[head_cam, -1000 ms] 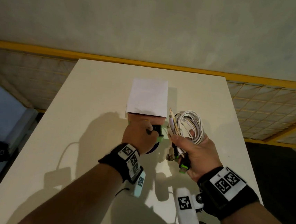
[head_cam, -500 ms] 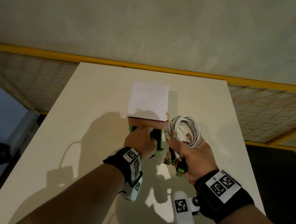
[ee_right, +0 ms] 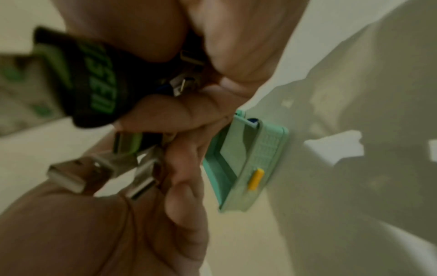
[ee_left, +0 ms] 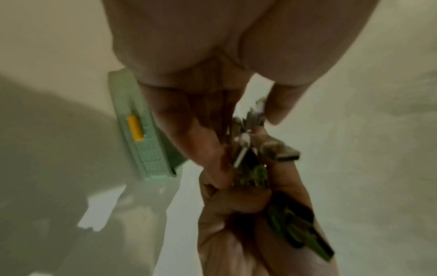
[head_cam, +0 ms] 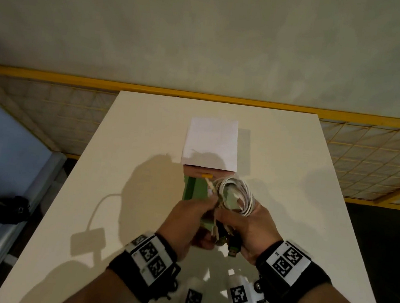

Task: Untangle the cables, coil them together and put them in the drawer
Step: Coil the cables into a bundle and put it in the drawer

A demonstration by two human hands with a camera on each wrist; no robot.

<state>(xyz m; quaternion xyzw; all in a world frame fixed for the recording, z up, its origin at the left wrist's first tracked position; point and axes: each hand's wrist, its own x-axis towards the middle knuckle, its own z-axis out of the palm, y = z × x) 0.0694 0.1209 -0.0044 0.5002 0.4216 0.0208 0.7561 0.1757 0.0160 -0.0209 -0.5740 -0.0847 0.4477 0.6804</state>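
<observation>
The bundle of coiled cables (head_cam: 237, 196), mostly white loops with several USB plugs (ee_right: 71, 177) hanging from it, hovers over the pulled-out green drawer (head_cam: 194, 190). My right hand (head_cam: 236, 219) grips the bundle from below and the right. My left hand (head_cam: 210, 201) pinches the cable ends on the left side of the bundle (ee_left: 243, 147). The wrist views show the drawer (ee_right: 246, 164) under my fingers, with a yellow handle (ee_left: 134, 128) on its textured front. The hands hide the drawer's front in the head view.
The drawer belongs to a small cabinet with a white top (head_cam: 210, 142) standing mid-table (head_cam: 300, 185). A pink drawer front with a yellow knob (head_cam: 206, 175) shows just above the green one. A yellow mesh fence (head_cam: 377, 153) runs behind and beside the table.
My left hand let go of the drawer, which now stands pulled out, and came up to the cable ends. My right hand carried the bundle leftwards over the drawer.
</observation>
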